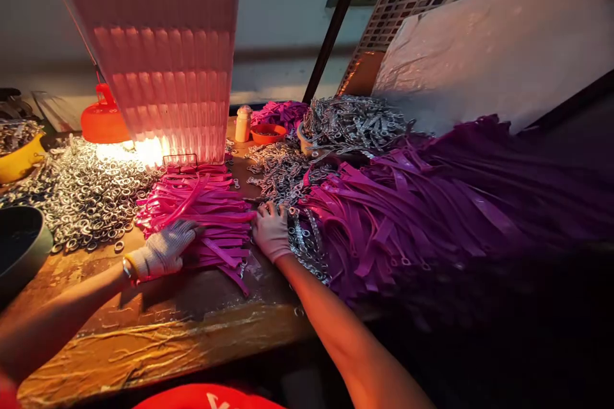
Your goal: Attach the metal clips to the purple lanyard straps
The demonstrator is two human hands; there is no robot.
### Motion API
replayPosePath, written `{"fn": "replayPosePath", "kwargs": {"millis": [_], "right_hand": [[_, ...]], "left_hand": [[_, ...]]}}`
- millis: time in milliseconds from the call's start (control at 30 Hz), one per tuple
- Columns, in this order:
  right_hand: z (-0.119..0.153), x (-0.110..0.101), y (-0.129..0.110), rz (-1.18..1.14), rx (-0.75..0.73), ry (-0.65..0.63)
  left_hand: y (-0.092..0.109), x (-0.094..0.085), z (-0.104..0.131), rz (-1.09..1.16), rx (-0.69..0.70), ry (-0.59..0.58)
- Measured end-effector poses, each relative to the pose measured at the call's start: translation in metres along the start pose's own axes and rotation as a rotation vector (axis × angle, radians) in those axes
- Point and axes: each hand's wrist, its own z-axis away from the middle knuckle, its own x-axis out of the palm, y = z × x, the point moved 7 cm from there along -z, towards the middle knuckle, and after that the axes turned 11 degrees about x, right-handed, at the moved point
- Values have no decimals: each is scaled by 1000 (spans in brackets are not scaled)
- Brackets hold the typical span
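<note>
My left hand (pixel 165 250), in a pale knitted glove with a band at the wrist, rests over the near left part of a flat pile of pink straps (pixel 215 230). Its fingers point right, apart from the thumb, and no strap shows clearly in its grasp. At the pile's right edge, my right hand (pixel 272 231), also in a light glove, has its fingers curled over the end of a pink strap (pixel 235 217) that lies across the others. Short metal chains (pixel 307 239) with rings lie just beside the right hand.
A heap of metal rings (pixel 91 192) lies left under a red lamp (pixel 103 116) and a hanging ribbed plastic sheet (pixel 167 57). Long purple straps (pixel 384 204) spread right. Behind stand a chain heap (pixel 355 121), an orange dish (pixel 268 134) and a bottle (pixel 243 124).
</note>
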Motion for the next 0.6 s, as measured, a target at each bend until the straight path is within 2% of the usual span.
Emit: {"fn": "replayPosePath", "kwargs": {"millis": [133,200,267,333,400,467,600], "right_hand": [[-1,0,0,0,-2,12],[-1,0,-1,1,-6,14],[0,-1,-1,1,-12,18],[2,-1,-2,0,-20,27],[2,0,-3,2,-23,36],[2,3,-2,8,-20,44],[1,9,-2,28,-13,38]], "left_hand": [[5,8,5,-65,-105,164],[4,8,-5,-124,-126,224],[-5,4,-18,-185,-200,258],[-26,-4,-30,-210,-350,253],[-54,-9,-39,-175,-529,195],[-82,-14,-47,-122,-651,119],[-125,-18,-65,-16,-671,-30]]}}
